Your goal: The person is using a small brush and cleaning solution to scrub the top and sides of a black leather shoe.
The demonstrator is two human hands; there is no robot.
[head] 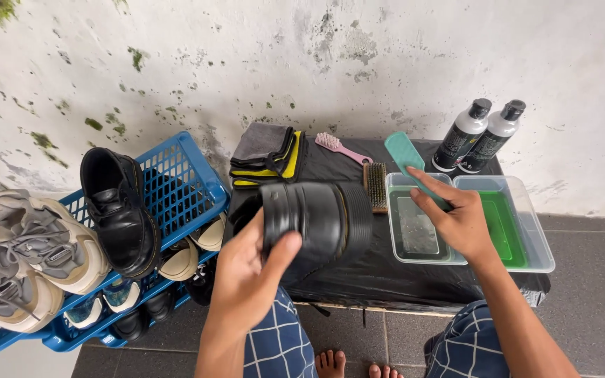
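The left hand (250, 269) was raised palm-up at centre, fingers curled and thumb pressed forward in a firm grasp. The right hand (460, 220) extended forward and upward from a bare forearm, palm down, fingers closed in a grip. Bare toes (355, 364) showed below.

Glossy black leather boot (316, 224) (ribbed rubber sole), clear plastic tray (540, 245).

Your one head camera looks steeply down, close over your hands, facing the wall (386, 49) at twelve o'clock.
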